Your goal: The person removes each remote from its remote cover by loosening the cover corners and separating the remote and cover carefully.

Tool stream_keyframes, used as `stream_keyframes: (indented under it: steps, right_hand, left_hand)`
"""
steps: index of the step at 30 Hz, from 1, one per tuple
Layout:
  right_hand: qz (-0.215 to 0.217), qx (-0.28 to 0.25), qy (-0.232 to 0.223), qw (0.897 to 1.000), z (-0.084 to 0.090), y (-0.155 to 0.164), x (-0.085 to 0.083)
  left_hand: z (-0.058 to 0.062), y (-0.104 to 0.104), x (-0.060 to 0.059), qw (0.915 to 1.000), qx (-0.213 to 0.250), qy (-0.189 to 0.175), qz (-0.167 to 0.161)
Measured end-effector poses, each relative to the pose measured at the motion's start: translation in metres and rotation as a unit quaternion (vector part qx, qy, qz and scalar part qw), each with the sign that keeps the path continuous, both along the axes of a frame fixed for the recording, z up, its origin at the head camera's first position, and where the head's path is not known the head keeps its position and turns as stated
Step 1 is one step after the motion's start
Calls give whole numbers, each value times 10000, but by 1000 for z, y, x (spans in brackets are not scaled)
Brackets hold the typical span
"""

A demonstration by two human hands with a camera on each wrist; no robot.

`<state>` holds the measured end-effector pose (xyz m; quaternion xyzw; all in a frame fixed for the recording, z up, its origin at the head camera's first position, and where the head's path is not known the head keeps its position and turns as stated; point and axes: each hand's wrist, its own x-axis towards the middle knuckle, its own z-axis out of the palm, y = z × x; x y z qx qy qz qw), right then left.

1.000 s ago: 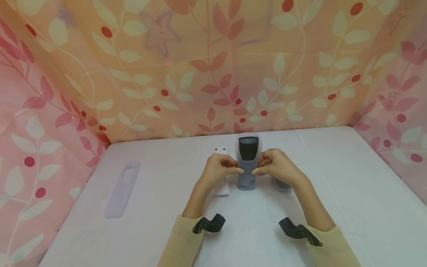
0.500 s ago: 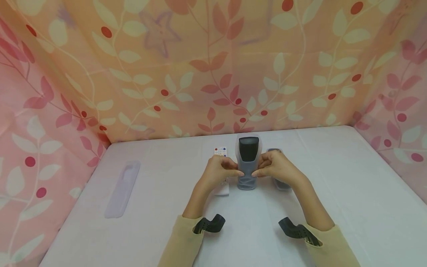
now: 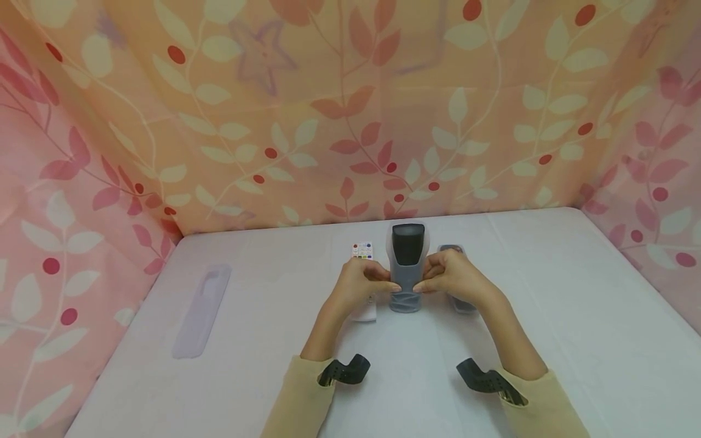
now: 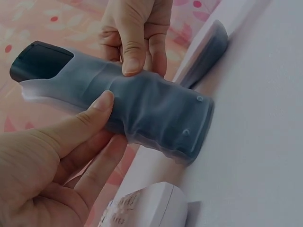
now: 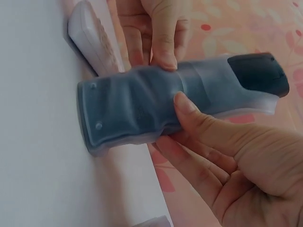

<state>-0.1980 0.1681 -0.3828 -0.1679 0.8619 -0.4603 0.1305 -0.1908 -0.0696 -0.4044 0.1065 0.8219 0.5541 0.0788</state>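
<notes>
A dark remote control (image 3: 408,244) stands upright on the white table, inside a translucent silicone cover (image 4: 151,111). Its black upper end (image 5: 259,74) is bare of the cover at the front, and the cover lies in wrinkles near the bottom. My left hand (image 3: 358,281) pinches the covered remote from the left, thumb on the front face and fingers behind. On the opposite side my right hand (image 3: 457,278) pinches it the same way. Both thumbs press at mid-height, a short distance apart.
A white remote (image 3: 362,250) with coloured buttons lies left of centre, partly behind my left hand. Another remote, grey (image 3: 464,304), lies beyond my right hand. Far left on the table rests a flat lavender translucent cover (image 3: 201,313). Floral curtains (image 3: 350,109) surround the table.
Both hands have slid slightly down along the remote. The cover's lower part, smoother a second ago, has bunched into wrinkles below the thumbs. The other items stay where they were.
</notes>
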Motion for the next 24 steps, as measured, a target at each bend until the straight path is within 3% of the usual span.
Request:
stream_keyframes:
  steps: [9, 18, 24]
  right_hand:
    - [-22, -88, 324, 9994, 1, -1, 2]
    - [-199, -291, 376, 9987, 10, -3, 4]
    - [-311, -345, 319, 9984, 12, -5, 6]
  left_hand:
    - [2, 2, -3, 9985, -329, 441, -62]
    - [7, 5, -2, 9971, -87, 750, 62]
    - [7, 7, -1, 9974, 75, 711, 87]
